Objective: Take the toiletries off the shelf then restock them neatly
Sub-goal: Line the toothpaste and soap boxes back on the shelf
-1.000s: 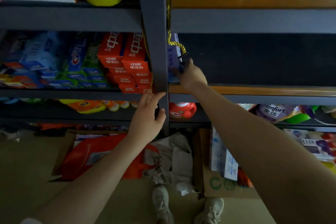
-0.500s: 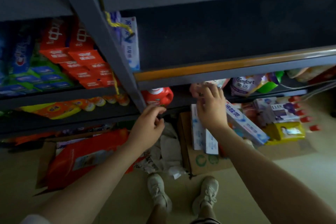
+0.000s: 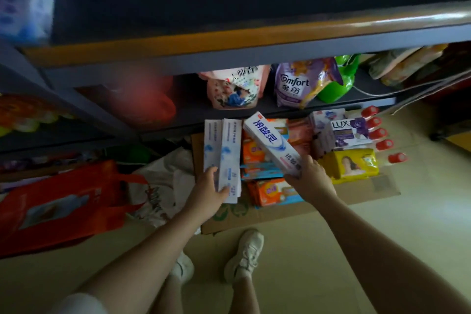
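Note:
My right hand grips one end of a white toothpaste box with blue lettering, held slanted above a cardboard box on the floor. My left hand holds the near end of a stack of white-and-blue toothpaste boxes standing at the carton's left side. Orange soap packs lie in the carton between my hands. Above them the dark shelf with an orange front edge stands bare.
A lower shelf holds a pink pouch, a purple Comfort pouch and a red jug. Lux soap boxes, a yellow pack and red-capped bottles fill the carton's right. A red bag lies left. My shoes stand below.
My right hand came down from the shelf with the toothpaste box to just over the carton. My left hand left the shelf post and took hold of the stacked boxes. The view tilted down.

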